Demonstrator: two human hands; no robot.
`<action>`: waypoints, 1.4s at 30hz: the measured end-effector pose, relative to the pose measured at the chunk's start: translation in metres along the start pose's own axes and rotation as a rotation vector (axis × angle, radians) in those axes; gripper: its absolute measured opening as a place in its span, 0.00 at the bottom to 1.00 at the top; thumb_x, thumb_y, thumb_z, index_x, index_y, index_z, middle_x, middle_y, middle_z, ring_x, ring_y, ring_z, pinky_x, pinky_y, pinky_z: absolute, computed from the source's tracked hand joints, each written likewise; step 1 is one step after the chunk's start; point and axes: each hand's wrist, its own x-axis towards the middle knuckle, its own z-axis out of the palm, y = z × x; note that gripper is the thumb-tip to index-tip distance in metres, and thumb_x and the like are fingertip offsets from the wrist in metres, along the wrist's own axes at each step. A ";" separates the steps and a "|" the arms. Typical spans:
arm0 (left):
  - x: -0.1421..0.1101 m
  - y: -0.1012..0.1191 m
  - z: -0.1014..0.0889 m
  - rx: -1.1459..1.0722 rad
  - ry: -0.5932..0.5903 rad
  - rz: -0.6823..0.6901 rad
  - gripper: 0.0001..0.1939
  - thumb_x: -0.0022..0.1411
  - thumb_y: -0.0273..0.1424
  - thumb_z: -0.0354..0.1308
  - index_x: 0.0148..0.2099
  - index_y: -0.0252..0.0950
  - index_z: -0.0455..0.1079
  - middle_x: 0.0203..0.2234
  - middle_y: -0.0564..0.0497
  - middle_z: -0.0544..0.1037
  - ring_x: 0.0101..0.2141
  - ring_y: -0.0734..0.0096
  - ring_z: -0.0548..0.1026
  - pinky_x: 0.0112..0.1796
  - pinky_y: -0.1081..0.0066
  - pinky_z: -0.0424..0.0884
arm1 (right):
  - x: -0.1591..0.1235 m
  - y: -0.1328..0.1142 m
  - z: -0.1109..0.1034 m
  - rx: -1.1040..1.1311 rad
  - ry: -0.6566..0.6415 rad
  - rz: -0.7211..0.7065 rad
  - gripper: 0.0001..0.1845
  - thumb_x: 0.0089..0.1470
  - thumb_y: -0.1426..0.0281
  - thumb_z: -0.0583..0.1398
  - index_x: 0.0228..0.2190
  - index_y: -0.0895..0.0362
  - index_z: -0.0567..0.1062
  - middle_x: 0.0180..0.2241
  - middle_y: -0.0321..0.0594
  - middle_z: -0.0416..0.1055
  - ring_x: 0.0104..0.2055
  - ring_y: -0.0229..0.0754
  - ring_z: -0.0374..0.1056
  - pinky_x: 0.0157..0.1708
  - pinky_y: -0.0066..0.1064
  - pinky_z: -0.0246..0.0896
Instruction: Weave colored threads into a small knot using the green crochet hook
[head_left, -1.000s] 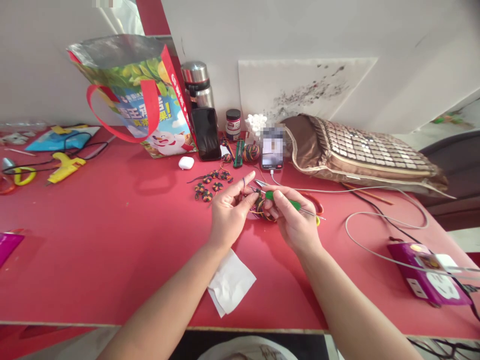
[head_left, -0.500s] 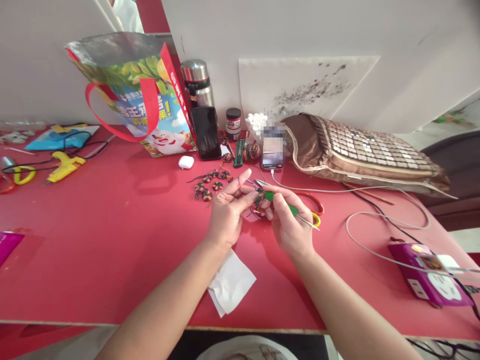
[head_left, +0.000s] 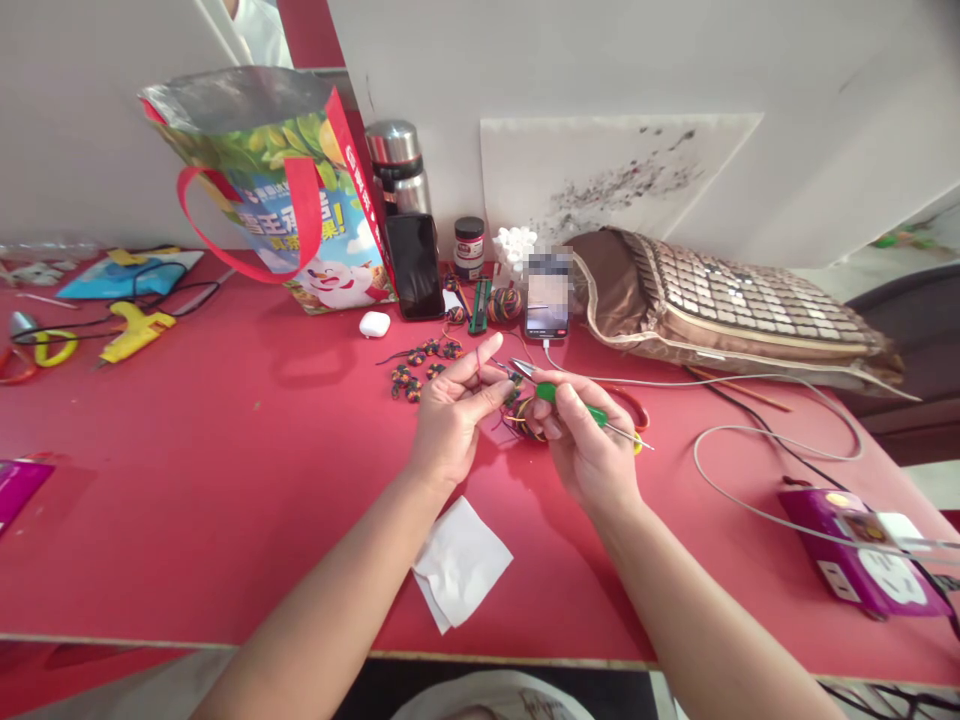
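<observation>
My left hand [head_left: 448, 415] pinches a thin multicoloured thread between thumb and fingers, just above the red table [head_left: 225, 470]. My right hand [head_left: 585, 440] is closed round a green-handled crochet hook [head_left: 579, 405], its metal tip pointing toward the left fingers. A small tangle of coloured thread [head_left: 523, 420] hangs between the two hands. Several small crocheted rounds [head_left: 421, 365] lie on the table just beyond my left hand.
A printed bag [head_left: 289, 190], a steel flask [head_left: 397, 165], a dark phone [head_left: 414, 265], a second phone [head_left: 546, 295] and a beaded cushion [head_left: 720, 295] line the back. White tissue [head_left: 459, 562] lies near the front edge. A purple power strip [head_left: 862, 560] with cables sits right; a glue gun [head_left: 135, 330] left.
Both hands stayed close together above the table, shifting only slightly; the hook and thread are worked with small finger movements. The camera view drifted a little.
</observation>
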 end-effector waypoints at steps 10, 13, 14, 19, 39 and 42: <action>0.000 0.004 -0.001 0.004 -0.028 0.009 0.23 0.49 0.26 0.79 0.49 0.41 0.87 0.29 0.57 0.81 0.33 0.77 0.80 0.40 0.75 0.74 | 0.003 -0.006 -0.001 -0.003 -0.029 -0.008 0.11 0.56 0.58 0.74 0.37 0.51 0.90 0.22 0.33 0.72 0.22 0.33 0.56 0.28 0.33 0.64; 0.000 0.005 0.000 0.005 -0.031 0.008 0.22 0.50 0.26 0.79 0.50 0.41 0.87 0.29 0.56 0.82 0.33 0.76 0.80 0.41 0.74 0.74 | 0.003 -0.007 -0.001 -0.007 -0.030 -0.005 0.11 0.56 0.58 0.74 0.36 0.51 0.90 0.22 0.33 0.72 0.22 0.33 0.55 0.28 0.33 0.64; -0.001 0.006 0.001 0.003 -0.035 0.009 0.22 0.50 0.26 0.79 0.49 0.41 0.87 0.28 0.56 0.82 0.32 0.77 0.80 0.40 0.75 0.74 | 0.003 -0.008 -0.001 -0.009 -0.030 -0.005 0.12 0.55 0.57 0.74 0.37 0.51 0.90 0.23 0.34 0.73 0.22 0.33 0.55 0.27 0.32 0.63; -0.001 0.009 0.004 0.004 -0.040 0.026 0.23 0.44 0.26 0.82 0.46 0.42 0.88 0.26 0.58 0.81 0.30 0.80 0.78 0.38 0.78 0.73 | 0.003 -0.009 -0.004 -0.018 -0.029 0.003 0.12 0.55 0.57 0.75 0.37 0.52 0.90 0.23 0.35 0.73 0.23 0.32 0.56 0.27 0.30 0.61; 0.000 0.009 -0.002 0.114 -0.032 0.111 0.27 0.48 0.26 0.80 0.52 0.41 0.86 0.29 0.55 0.82 0.32 0.75 0.78 0.37 0.74 0.72 | 0.004 -0.012 -0.007 -0.097 -0.013 -0.018 0.15 0.55 0.55 0.75 0.37 0.52 0.89 0.23 0.35 0.73 0.23 0.34 0.60 0.25 0.32 0.63; 0.001 0.008 -0.005 0.149 -0.042 0.138 0.26 0.51 0.27 0.79 0.54 0.42 0.86 0.29 0.55 0.80 0.31 0.75 0.76 0.36 0.74 0.72 | 0.003 -0.013 -0.007 -0.107 -0.012 -0.025 0.15 0.55 0.55 0.75 0.37 0.52 0.89 0.23 0.36 0.72 0.24 0.35 0.61 0.26 0.32 0.62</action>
